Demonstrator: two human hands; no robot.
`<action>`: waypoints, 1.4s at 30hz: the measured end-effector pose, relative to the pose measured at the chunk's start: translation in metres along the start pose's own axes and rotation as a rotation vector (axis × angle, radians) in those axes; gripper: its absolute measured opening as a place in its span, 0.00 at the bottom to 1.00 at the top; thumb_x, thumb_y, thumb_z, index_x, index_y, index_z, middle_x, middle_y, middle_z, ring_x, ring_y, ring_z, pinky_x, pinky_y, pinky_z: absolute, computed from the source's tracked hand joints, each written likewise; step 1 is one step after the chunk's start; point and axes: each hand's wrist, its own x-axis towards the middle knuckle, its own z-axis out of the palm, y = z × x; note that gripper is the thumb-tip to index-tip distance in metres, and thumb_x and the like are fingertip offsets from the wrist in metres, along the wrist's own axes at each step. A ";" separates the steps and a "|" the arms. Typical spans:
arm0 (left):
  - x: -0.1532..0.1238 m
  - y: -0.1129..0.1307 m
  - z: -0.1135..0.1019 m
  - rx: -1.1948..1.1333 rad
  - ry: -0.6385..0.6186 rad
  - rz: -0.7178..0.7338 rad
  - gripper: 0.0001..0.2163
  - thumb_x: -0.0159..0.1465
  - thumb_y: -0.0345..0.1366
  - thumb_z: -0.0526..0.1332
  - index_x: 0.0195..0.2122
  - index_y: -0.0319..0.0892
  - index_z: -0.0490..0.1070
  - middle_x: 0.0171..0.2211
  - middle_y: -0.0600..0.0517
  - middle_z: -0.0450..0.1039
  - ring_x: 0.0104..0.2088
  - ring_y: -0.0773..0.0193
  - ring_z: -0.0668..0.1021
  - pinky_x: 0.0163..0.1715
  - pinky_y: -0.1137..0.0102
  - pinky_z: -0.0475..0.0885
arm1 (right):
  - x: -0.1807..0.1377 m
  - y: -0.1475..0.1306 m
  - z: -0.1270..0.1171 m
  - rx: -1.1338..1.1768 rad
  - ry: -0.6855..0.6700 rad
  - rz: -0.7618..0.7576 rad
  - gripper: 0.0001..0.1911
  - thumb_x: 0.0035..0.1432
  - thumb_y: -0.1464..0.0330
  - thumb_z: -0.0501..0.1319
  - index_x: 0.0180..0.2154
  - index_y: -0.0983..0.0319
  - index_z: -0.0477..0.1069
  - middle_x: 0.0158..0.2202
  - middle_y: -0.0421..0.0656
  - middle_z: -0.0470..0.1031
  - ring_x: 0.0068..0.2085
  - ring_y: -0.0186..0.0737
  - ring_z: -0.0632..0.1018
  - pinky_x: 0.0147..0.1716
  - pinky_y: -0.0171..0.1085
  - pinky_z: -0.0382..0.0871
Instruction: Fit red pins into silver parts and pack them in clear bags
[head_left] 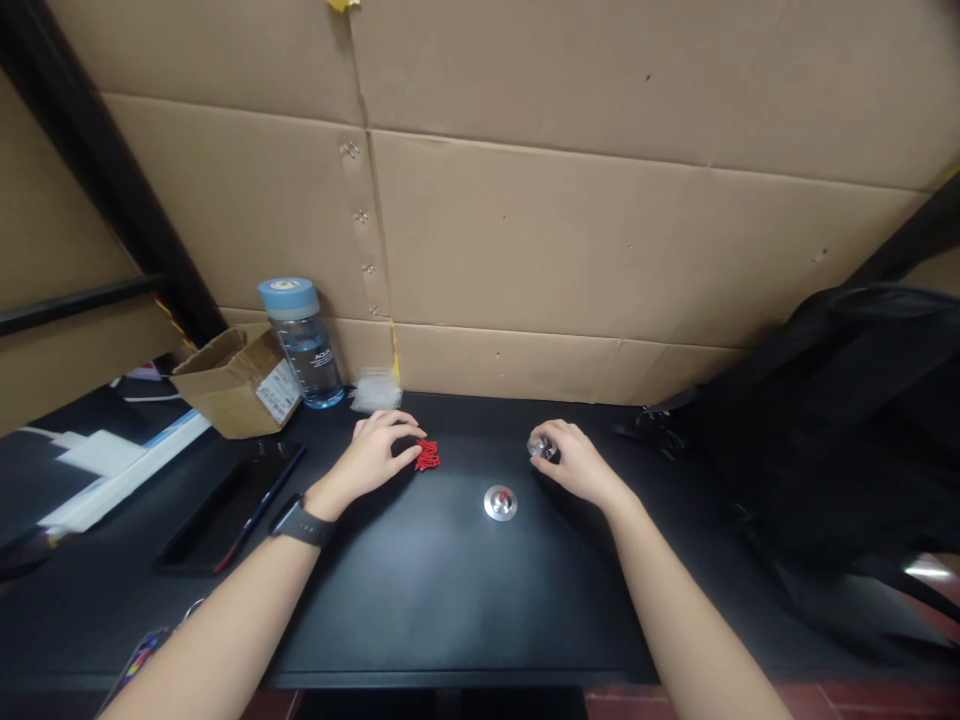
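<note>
A small bundle of red cord [427, 456] lies on the black table, left of centre. My left hand [382, 450], with a dark watch on its wrist, has thumb and forefinger at the bundle's left edge, closed on it. On the right, my right hand [574, 460] rests low over the table with its fingers curled round a shiny silver metal piece [540, 447], partly hidden by the fingers. Between the hands and nearer to me lies a round silver domed disc [500, 504], a bit of red at its middle.
A water bottle [304, 350] with a blue lid, an open cardboard box [232, 385] and a clear plastic bag [376, 390] stand at the back left. A dark tablet [229, 510] and a white power strip [124, 485] lie left. A black backpack [832, 430] fills the right.
</note>
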 end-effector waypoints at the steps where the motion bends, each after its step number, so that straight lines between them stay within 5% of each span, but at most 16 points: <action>1: 0.000 0.001 0.002 -0.005 0.002 0.004 0.10 0.67 0.43 0.61 0.46 0.52 0.79 0.51 0.49 0.76 0.54 0.52 0.72 0.53 0.56 0.63 | 0.000 0.007 -0.001 0.011 -0.017 0.010 0.14 0.55 0.70 0.68 0.45 0.56 0.76 0.45 0.45 0.77 0.45 0.46 0.76 0.49 0.46 0.70; 10: -0.001 0.006 0.001 0.019 -0.078 0.092 0.03 0.61 0.42 0.69 0.33 0.52 0.82 0.50 0.51 0.73 0.55 0.49 0.68 0.53 0.55 0.60 | 0.002 0.016 0.002 0.064 -0.025 0.054 0.13 0.57 0.69 0.65 0.45 0.57 0.76 0.45 0.45 0.79 0.44 0.45 0.79 0.47 0.43 0.72; 42: -0.004 0.026 0.006 0.028 -0.041 0.194 0.05 0.69 0.37 0.64 0.35 0.48 0.78 0.47 0.51 0.75 0.53 0.55 0.69 0.47 0.61 0.57 | 0.005 0.020 0.007 0.229 0.109 0.162 0.12 0.56 0.66 0.66 0.44 0.56 0.77 0.41 0.42 0.82 0.39 0.42 0.81 0.42 0.40 0.73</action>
